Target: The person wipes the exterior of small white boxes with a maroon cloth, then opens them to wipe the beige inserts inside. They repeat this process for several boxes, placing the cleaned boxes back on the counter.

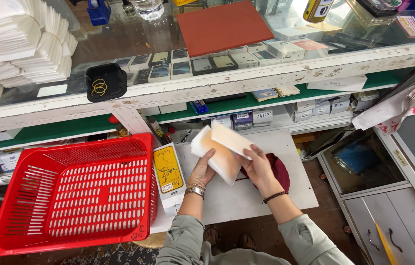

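Head view: left hand and right hand hold thin white sleeves over a white board, frame centre. L fingers curled under the stack, thumb on top; R fingers pinch the upper sleeve. Dark red cloth at 3 o'clock of R hand. Red basket at 9 o'clock, yellow-white box just beside it.

bare table is lying open at six o'clock of the hands; red basket and yellow box are blocking nine o'clock.

Bright, sharp, glare on glass counter
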### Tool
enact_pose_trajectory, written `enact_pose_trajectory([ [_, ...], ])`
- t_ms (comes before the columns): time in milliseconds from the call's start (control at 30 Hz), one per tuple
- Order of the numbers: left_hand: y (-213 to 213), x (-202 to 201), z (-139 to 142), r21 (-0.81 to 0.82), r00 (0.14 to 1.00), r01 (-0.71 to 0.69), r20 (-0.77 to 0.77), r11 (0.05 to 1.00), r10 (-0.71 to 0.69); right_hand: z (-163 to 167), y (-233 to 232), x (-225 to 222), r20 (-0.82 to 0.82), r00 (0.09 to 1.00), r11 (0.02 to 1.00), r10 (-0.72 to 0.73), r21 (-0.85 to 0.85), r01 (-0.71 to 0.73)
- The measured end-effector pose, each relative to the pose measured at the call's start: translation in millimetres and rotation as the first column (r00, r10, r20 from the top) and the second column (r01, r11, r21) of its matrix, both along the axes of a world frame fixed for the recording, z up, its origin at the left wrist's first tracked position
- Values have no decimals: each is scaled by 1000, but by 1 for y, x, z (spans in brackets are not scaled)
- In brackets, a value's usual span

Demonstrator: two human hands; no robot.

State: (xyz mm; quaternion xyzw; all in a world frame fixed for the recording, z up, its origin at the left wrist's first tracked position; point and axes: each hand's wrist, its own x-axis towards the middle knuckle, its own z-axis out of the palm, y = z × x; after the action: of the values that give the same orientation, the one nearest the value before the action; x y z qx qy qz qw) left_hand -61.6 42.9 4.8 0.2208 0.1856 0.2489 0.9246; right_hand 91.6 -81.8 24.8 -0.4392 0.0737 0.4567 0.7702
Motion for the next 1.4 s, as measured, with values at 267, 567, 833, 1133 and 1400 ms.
enact_pose_trajectory([
  [267,-7,10,32,564,976,89,-215,821,41,-13,-10,-12,-25,904,902,428,84,-424],
  [567,-22,6,40,813,866,182,-399,553,301,29,3,-6,724,561,916,402,-310,-256],
  [833,-31,18,-4,963,736,218,-270,161,620,55,12,-25,795,48,770,605,-570,-287],
  [1133,-33,8,-7,932,777,243,-354,271,520,35,13,-31,830,-49,804,556,-552,-220],
  [1400,-23,-13,8,827,785,345,-513,444,347,26,17,-17,728,193,753,658,-631,-189],
])
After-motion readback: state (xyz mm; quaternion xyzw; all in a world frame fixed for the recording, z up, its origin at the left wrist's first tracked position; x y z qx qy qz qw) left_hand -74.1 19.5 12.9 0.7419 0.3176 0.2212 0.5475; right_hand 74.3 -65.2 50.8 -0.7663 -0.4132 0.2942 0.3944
